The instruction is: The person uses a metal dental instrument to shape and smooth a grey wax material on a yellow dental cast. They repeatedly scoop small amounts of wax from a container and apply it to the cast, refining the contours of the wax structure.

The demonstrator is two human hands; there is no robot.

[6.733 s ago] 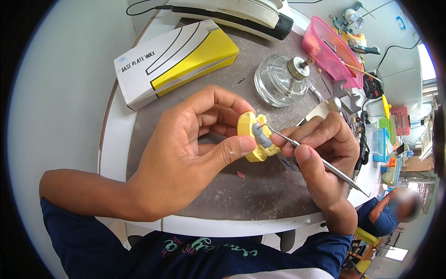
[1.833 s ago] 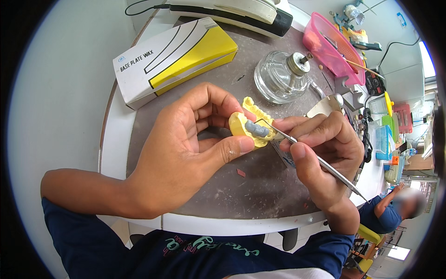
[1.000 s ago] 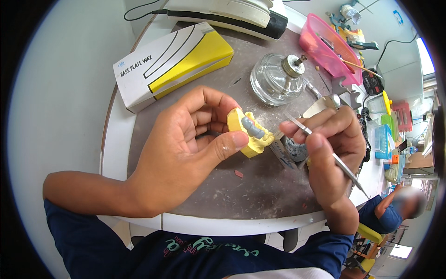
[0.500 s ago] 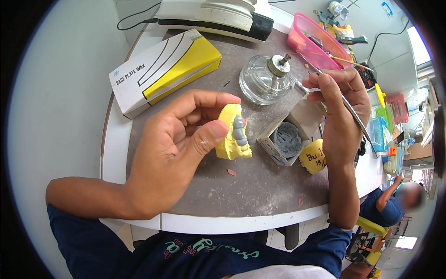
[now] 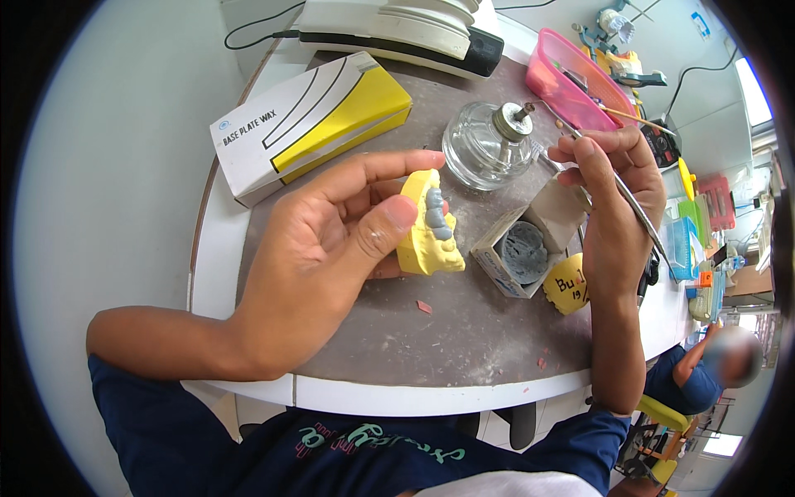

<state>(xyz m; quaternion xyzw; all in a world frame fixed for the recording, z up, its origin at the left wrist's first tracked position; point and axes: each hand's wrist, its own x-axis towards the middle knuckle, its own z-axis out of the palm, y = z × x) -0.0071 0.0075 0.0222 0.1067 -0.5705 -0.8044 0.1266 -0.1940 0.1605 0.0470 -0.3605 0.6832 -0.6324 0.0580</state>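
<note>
Yellow tooth model (image 5: 420, 253): above bench (image 5: 373, 344), pinched by left hand (image 5: 327, 228) | right hand (image 5: 611, 178): pinching steel tool (image 5: 643, 213), tip near burner (image 5: 476, 149) wick | advice: warm tip briefly, hold model steady, grey teeth (image 5: 436, 215) clear of heat

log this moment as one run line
left hand: holding yellow dental cast with grey teeth | right hand: holding metal dental instrument, tip seemingly near spirit lamp | table: open carton, grey material inside
</note>
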